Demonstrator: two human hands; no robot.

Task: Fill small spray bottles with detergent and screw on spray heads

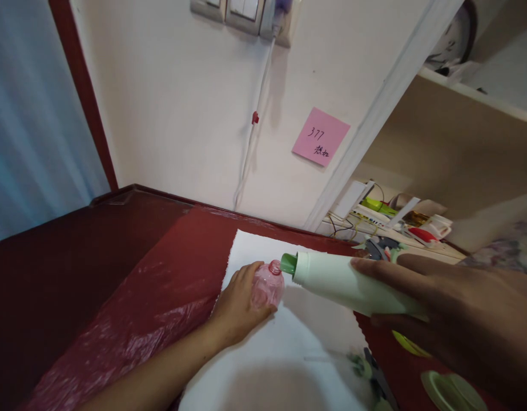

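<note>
My left hand (240, 305) is wrapped round a small clear pink bottle (268, 283) standing on a white sheet of paper (284, 354). In my right hand (455, 319) I grip a pale green squeeze bottle (344, 279), tipped sideways. Its green nozzle (289, 264) touches the pink bottle's open mouth. Both hands are closed on their bottles.
The paper lies on a dark red table (96, 268) partly covered by red plastic film (152, 302). A green cap (449, 391) and small green bits lie at the lower right. A pink sticky note (321, 137) and a white cable (252, 142) are on the wall. A cluttered shelf (387, 220) stands behind.
</note>
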